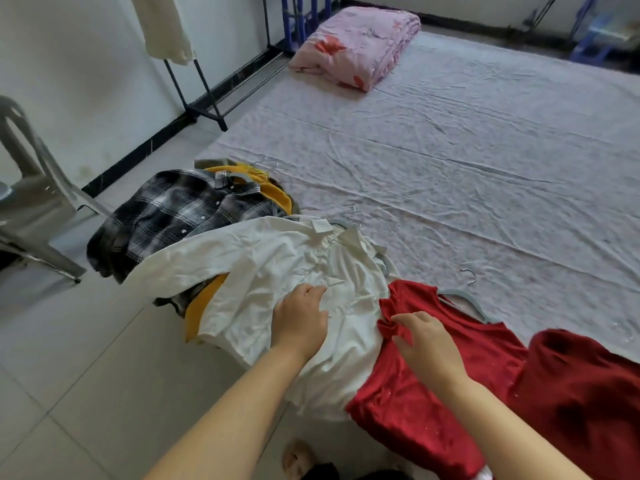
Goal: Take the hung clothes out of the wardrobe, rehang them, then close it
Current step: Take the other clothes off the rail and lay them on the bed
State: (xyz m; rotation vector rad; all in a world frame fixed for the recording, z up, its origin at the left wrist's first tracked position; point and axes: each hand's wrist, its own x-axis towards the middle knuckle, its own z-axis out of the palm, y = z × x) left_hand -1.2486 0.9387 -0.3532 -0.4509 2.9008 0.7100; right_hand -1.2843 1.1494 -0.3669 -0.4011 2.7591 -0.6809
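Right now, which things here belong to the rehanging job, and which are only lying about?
Job: white shirt under the left hand, red top pinched by the right hand, plaid shirt, yellow garment, grey hanger.
Lying about: folded pink quilt, grey chair.

A folded pink floral quilt (pixel 356 46) sits at the far left corner of the bed (pixel 485 150). Overlapping along its near left edge lie a plaid shirt (pixel 166 216), white shirt (pixel 263 258), red top (pixel 450 362) and dark red garment (pixel 581 382).
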